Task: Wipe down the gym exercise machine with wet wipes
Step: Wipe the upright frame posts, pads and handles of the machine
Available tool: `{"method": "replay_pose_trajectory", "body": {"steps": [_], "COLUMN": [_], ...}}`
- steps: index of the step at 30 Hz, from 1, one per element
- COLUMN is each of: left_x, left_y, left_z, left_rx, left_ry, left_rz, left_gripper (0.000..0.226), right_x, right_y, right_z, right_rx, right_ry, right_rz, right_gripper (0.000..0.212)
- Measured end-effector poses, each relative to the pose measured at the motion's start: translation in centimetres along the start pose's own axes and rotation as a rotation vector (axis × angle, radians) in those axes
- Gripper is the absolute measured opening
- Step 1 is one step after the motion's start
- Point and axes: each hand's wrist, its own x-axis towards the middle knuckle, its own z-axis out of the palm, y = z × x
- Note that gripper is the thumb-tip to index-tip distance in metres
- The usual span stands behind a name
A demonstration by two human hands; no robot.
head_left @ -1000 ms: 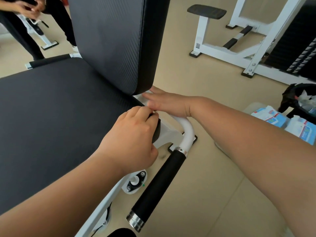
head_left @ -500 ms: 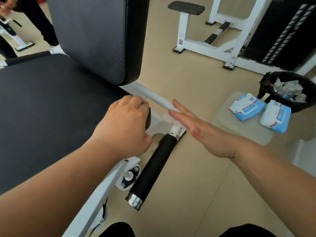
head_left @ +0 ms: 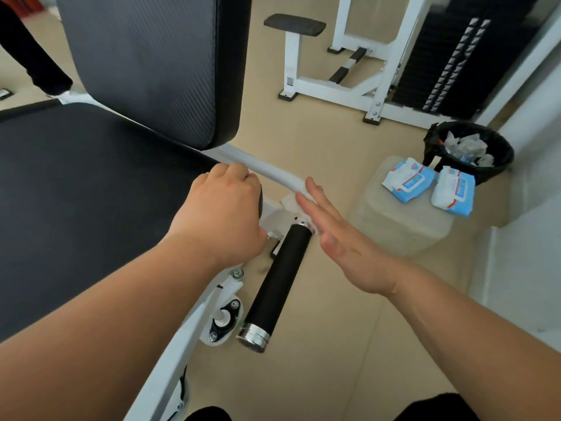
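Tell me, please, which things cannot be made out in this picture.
All in the head view:
1. The wet wipe: mostly covered by the flat right hand; only a white edge shows.
2. Fingertips of the left hand: hidden behind the hand's own back, curled over the edge of the seat pad.
3. Print on the two wipe packs: too small to read.
4. A person's leg, top left: blurred, cut off by the frame edge.

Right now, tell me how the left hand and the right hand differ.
The left hand has its fingers curled over the corner of the seat; the right hand has its fingers straight. The left hand shows no wipe; the right hand presses a white wipe against the white bar just above the black grip. Both are bare and touch the same machine.
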Motion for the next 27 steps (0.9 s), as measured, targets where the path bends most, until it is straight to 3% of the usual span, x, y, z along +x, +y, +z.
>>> {"method": "replay_pose_trajectory", "body": {"steps": [3,5,9,14,18,22,27], "left_x": [0.1,0.1,0.0,0.2,0.1,0.0,-0.1], "left_y": [0.0,0.0,0.2,0.1,0.2,0.4,0.6], "left_z": [0.0,-0.1,-0.2,0.0,0.1,-0.1,-0.5], "left_rx": [-0.028,-0.026,-0.042,-0.041,-0.013,0.002,-0.032], "left_ry": [0.019,0.025,0.051,0.07,0.047,0.028,0.006], "left_rz": [0.0,0.003,0.004,-0.019,-0.009,-0.023,-0.027], "left_gripper": [0.047,0.045,0.063,0.042,0.05,0.056,0.053], "right_x": [2.8,5.4,11.2,15.5,13.7,9.9,4.7], "right_y": [-0.4,-0.4,-1.1,-2.0,-0.8,-0.1,0.7], "right_z": [-1.3,-2.5,-4.4,-4.1,-3.9,-3.7,-2.3], "right_rx": [-0.047,-0.068,-0.271,-0.312,-0.206,-0.074,-0.004], "right_ry": [-0.01,-0.031,-0.247,-0.372,-0.279,-0.116,0.017], "right_rz": [0.062,0.11,0.137,0.081,0.028,0.038,0.042], "right_gripper": [0.112,0.097,0.084,0.075,0.07,0.111,0.117]}}
